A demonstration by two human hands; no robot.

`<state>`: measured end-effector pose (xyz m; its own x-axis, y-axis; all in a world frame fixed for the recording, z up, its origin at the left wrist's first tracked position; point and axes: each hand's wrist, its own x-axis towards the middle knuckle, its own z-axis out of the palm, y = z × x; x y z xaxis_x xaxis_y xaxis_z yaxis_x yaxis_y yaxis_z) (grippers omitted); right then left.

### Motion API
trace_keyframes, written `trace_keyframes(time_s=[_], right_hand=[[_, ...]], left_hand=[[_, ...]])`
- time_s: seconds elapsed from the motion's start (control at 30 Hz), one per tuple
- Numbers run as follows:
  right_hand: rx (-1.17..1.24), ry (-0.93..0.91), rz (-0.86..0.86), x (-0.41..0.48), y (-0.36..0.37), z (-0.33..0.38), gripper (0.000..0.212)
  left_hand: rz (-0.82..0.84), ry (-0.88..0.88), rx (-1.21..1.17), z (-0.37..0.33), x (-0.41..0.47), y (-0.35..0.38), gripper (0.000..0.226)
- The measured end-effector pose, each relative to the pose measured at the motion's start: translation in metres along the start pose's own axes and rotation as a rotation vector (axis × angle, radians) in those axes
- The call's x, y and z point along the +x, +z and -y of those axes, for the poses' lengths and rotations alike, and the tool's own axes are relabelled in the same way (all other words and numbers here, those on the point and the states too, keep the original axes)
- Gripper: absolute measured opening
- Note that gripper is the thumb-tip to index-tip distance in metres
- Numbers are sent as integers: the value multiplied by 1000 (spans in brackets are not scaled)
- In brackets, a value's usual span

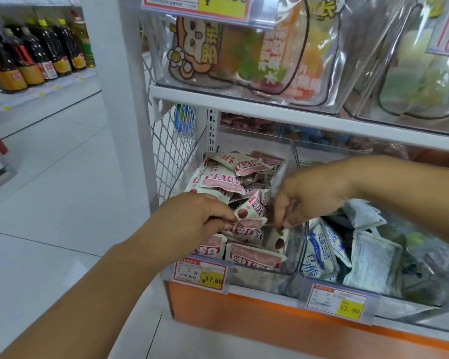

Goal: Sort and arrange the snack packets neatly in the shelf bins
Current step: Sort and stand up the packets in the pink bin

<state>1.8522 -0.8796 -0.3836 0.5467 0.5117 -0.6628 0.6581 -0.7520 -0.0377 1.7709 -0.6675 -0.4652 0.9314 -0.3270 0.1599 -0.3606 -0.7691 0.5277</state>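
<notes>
While the left hand (197, 216) is reaching in over the front of the clear left bin (259, 279), its thumb and forefinger are pinching the crimped end of a pink-and-white packet (249, 225) on top of the pile, with the other fingers curled underneath. The right hand (311, 198) is coming in from the right with its wrist arched and its fingers pointing down. Its thumb and fingertips are nipping the top edge of a red-dotted packet (280, 240), which is standing upright against the bin's right wall. The two held packets are sitting just beside each other near the front right of the bin.

Around them, the heap of snack packets (226, 182) is lying jumbled, some flat and some tilted, and is rising towards the back left corner. A 17.60 price tag (201, 274) is hanging on the shelf edge below this bin.

Just to the right, the neighbouring bin (412, 304) is holding blue-and-white packets (319, 257) and grey-white packets (373, 263), loosely piled, with a 17.80 price tag (337, 303) clipped in front. An orange base panel (244, 314) is running beneath the shelf edge.

Overhead, the upper shelf (244, 99) is carrying clear bins of colourful gummy bags (244, 53). A white wire mesh panel (174, 141) is closing the rack's left side, and dark bottles (31, 55) are standing in rows on a far shelf to the left.
</notes>
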Motion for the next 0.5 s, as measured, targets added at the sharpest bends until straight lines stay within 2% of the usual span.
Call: trace_keyframes(time_s=[0.13,0.3,0.4,0.5], right_hand=[[112,-68,-45,-10,5,-10,24],[-152,-22,42,-3,8,7,41],[-105,11,157,6,2,20,49],[-91,50,236,20,1,27,49]], left_hand=[[-14,8,4,0,-1,0,19],[-21,11,4,-2,-1,0,18],[-7,-12,-2,-8,-1,-2,17],[41,-48,-31,-11,-3,-3,15]])
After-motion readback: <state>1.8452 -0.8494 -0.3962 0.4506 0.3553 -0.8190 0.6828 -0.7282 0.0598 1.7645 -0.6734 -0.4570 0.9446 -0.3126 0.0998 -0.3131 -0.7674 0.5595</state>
